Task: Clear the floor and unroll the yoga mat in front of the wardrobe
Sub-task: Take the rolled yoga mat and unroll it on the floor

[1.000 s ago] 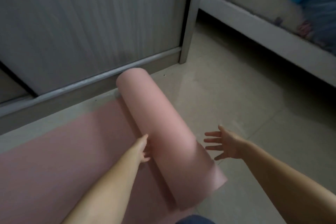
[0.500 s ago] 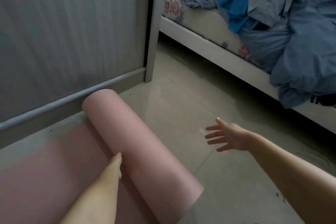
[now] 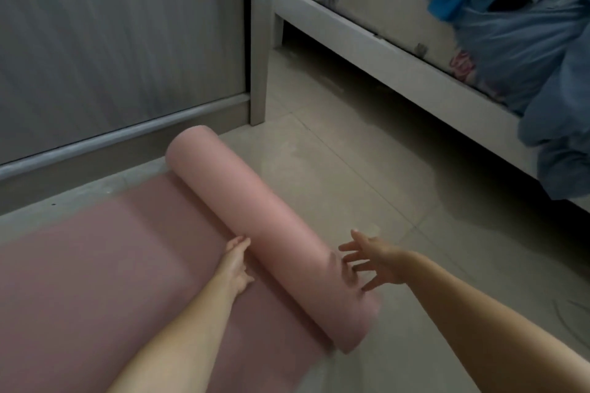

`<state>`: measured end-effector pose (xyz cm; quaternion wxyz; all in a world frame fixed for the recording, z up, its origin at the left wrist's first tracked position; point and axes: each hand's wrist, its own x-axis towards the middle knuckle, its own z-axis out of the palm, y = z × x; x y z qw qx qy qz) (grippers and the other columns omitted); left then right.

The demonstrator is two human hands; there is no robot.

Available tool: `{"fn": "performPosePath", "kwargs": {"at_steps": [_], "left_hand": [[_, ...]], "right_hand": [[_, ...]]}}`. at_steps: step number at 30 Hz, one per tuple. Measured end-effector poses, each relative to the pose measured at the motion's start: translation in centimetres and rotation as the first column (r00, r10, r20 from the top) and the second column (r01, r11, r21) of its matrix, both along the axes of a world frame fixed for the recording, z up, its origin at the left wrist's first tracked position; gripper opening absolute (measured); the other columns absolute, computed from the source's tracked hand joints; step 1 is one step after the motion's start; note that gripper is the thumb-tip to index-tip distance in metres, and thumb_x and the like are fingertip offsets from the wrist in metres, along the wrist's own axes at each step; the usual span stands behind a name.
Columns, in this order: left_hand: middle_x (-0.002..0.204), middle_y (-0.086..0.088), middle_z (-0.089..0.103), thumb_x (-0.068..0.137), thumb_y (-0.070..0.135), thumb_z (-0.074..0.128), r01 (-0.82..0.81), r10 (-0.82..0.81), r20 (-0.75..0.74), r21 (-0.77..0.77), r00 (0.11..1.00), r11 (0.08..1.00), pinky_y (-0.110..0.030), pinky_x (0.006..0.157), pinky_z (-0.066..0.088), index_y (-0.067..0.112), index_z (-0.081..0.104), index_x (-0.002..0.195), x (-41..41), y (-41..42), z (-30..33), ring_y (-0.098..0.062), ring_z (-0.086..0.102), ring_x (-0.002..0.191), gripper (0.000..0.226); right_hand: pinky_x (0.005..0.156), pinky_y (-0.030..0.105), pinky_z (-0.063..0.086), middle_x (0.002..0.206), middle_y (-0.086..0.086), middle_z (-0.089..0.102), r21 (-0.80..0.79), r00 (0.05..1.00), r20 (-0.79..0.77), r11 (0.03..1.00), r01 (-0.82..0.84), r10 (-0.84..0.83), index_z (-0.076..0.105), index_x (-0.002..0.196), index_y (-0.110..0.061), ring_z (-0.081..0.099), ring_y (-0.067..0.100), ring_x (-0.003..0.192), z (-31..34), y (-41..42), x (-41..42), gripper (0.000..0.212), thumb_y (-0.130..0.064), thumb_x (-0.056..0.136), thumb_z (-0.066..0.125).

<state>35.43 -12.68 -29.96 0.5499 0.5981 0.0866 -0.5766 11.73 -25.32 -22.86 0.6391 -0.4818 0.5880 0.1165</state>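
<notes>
A pink yoga mat lies partly unrolled on the tiled floor beside the grey wardrobe. Its rolled part runs diagonally from the wardrobe's base toward me, and the flat part spreads to the left. My left hand rests flat against the left side of the roll, fingers together. My right hand is spread open on the right of the roll, with its fingertips at the roll's near end.
The wardrobe's sliding door rail and corner post stand just beyond the roll. A white bed frame with a floral mattress and a heap of blue clothes lines the right. Bare tiles lie between roll and bed.
My right hand has come left from mid-air to the roll's near end. The roll has travelled further right along the wardrobe, leaving more flat mat. My left hand stays against it.
</notes>
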Motion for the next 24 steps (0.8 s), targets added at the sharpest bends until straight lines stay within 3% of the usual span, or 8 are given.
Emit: {"fn": "performPosePath", "kwargs": {"at_steps": [2,6,8,9,11,14,20,24], "left_hand": [[0.121,0.0,0.049,0.096,0.014,0.047,-0.064,0.062,-0.03,-0.066,0.998,0.996,-0.04,0.081,0.04,0.027,0.052,0.109,-1.0,-1.9,-0.2,-0.02,0.055,0.088,0.019],[0.145,-0.003,0.047,0.096,0.003,0.043,-0.189,0.178,-0.085,-0.144,0.98,0.971,-0.066,0.107,0.021,0.028,0.021,0.15,-2.5,-5.4,-0.5,-0.023,0.044,0.134,0.063],[0.137,-0.006,0.051,0.094,-0.005,0.038,-0.205,0.191,-0.092,-0.169,0.977,0.964,-0.066,0.104,0.026,0.023,0.018,0.152,-3.7,-7.6,-0.6,-0.021,0.048,0.127,0.068],[0.122,-0.006,0.055,0.093,-0.009,0.036,-0.197,0.186,-0.084,-0.163,0.979,0.967,-0.065,0.101,0.031,0.02,0.022,0.152,-4.3,-8.8,-0.7,-0.019,0.053,0.113,0.067],[0.099,-0.002,0.053,0.09,-0.014,0.031,-0.164,0.158,-0.054,-0.162,0.986,0.973,-0.06,0.095,0.037,0.013,0.032,0.147,-5.5,-10.9,-0.6,-0.014,0.053,0.087,0.063],[0.121,-0.006,0.056,0.088,-0.016,0.029,-0.042,0.043,0.001,-0.172,0.999,0.984,-0.054,0.095,0.039,0.01,0.038,0.144,-6.7,-14.2,-0.6,-0.017,0.052,0.101,0.062],[0.148,0.0,0.047,0.094,-0.004,0.037,0.388,-0.365,0.43,0.038,0.826,0.921,-0.029,0.089,0.039,0.017,0.039,0.145,-7.3,-16.4,-3.2,-0.014,0.047,0.126,0.055],[0.16,-0.009,0.025,0.097,0.014,0.048,0.556,-0.704,0.637,0.477,0.315,0.681,-0.03,0.118,0.025,0.013,0.031,0.15,-8.5,-13.8,-6.8,-0.02,0.028,0.146,0.056]], "right_hand": [[0.096,0.063,0.043,0.147,0.011,0.042,0.035,1.0,0.022,0.999,-0.008,0.008,0.046,0.141,-0.02,0.033,0.036,0.139,-1.1,-2.5,-0.6,0.064,-0.059,0.096,0.022],[0.103,0.056,0.038,0.137,0.007,0.049,-0.036,0.998,0.054,0.999,-0.021,0.022,0.05,0.137,-0.02,0.045,0.032,0.13,-2.7,-6.5,-1.0,0.061,-0.057,0.098,0.022],[0.105,0.043,0.038,0.138,0.012,0.053,-0.315,0.995,0.03,0.946,-0.081,0.095,0.053,0.134,-0.01,0.049,0.031,0.127,-3.6,-6.9,-0.7,0.051,-0.043,0.101,0.032],[0.104,0.037,0.038,0.138,0.015,0.054,-0.555,0.977,-0.026,0.81,-0.189,0.21,0.054,0.131,-0.005,0.05,0.03,0.126,-4.5,-6.8,-0.8,0.044,-0.032,0.101,0.037],[0.094,0.029,0.046,0.124,0.014,0.064,-0.908,0.86,-0.25,0.202,-0.368,0.444,0.065,0.118,-0.007,0.061,0.028,0.114,-6.2,-4.5,-1.2,0.033,-0.018,0.092,0.047],[0.087,0.032,0.056,0.093,-0.003,0.073,-0.809,0.453,-0.565,-0.353,-0.471,0.69,0.075,0.088,-0.022,0.07,0.019,0.087,-9.0,-1.3,-3.0,0.022,-0.028,0.079,0.056],[0.081,0.055,0.057,0.098,0.001,0.078,-0.528,0.302,-0.827,-0.47,-0.708,0.474,0.08,0.083,-0.021,0.074,0.017,0.09,-11.5,-9.4,-7.4,0.04,-0.02,0.071,0.042],[0.08,0.073,0.045,0.129,0.003,0.066,-0.472,0.293,-0.854,-0.405,-0.783,0.429,0.074,0.11,-0.025,0.064,0.025,0.117,-12.2,-13.9,-9.9,0.038,-0.023,0.073,0.066]]}}
